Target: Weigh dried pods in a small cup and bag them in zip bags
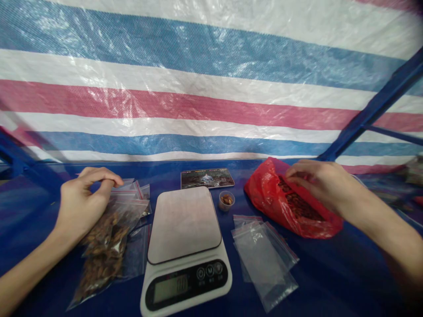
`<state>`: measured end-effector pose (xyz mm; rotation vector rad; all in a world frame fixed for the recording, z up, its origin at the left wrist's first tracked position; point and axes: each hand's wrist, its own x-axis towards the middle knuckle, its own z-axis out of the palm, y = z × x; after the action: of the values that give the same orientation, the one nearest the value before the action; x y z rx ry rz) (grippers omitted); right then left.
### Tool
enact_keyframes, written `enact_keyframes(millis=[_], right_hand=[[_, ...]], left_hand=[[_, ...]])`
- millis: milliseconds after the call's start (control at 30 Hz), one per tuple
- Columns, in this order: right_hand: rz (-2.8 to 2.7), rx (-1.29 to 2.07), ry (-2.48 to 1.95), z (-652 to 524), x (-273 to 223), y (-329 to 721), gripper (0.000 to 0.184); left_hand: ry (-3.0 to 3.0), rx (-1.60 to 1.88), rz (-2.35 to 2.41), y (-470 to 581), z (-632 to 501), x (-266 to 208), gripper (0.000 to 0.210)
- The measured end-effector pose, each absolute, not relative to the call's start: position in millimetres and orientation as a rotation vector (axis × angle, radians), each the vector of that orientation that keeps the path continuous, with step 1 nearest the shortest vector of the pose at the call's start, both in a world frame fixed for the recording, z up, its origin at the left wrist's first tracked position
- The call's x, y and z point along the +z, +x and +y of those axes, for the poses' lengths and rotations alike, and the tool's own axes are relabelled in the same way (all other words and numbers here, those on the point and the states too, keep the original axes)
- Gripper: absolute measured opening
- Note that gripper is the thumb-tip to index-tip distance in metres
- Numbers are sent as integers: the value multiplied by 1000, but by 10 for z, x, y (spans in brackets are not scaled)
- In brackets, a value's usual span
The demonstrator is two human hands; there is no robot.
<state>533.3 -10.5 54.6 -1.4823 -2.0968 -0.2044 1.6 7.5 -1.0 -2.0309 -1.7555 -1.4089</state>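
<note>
My left hand (86, 200) is over a pile of filled zip bags (102, 264), its fingers curled and thumb near the index fingertip. What lies between those fingertips, if anything, I cannot make out. Brown dried pieces show through the clear plastic. My right hand (317, 182) reaches to the mouth of a red plastic bag (267, 185). Its fingers are drawn together over dark reddish-brown pieces (299, 204) inside; whatever they pinch is hidden. Between the hands stands a white kitchen scale (185, 229), its plate bare and its display reading about zero.
A small clear cup (226, 200) with brown pieces sits right of the scale. Flat, unfilled zip bags (264, 255) lie in front of the red bag. Behind the scale is a phone-like dark-screened slab (207, 178). Striped sheeting (198, 105) and a blue frame bar (373, 105) bound the blue tabletop.
</note>
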Motion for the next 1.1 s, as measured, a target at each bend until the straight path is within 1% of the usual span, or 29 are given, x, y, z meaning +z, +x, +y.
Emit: enact_keyframes(millis=[100,167,233,367,500,800,1000,1100], right_hand=[[-2042,-199,-1410,-172,689,5194,16],[-1951,-100,-1355,-222,690,4980,20],[-1876,53,-1266,-269,627,4700,18],[-1816,351,-1066,-317,434,4178,6],[-1858,516,-1042,-267,282,3968,7],[-1871,617,-994,-165,151,3953,1],[-1906,650,-971,-162,135,3968,2],[-1927,647,-964,-158,136,3949,4]], left_hand=[[-2040,-1411,-1749,24,74,-8,25],[-2035,-1418,-1744,30,75,-7,26],[-2043,-1423,-1742,38,78,-6,26],[-2062,-1454,-1728,60,77,-2,26],[-2067,-1466,-1720,84,63,16,26],[-2081,-1481,-1749,122,33,27,21],[-2087,-1465,-1794,152,3,58,18],[-2066,-1480,-1791,148,16,64,22]])
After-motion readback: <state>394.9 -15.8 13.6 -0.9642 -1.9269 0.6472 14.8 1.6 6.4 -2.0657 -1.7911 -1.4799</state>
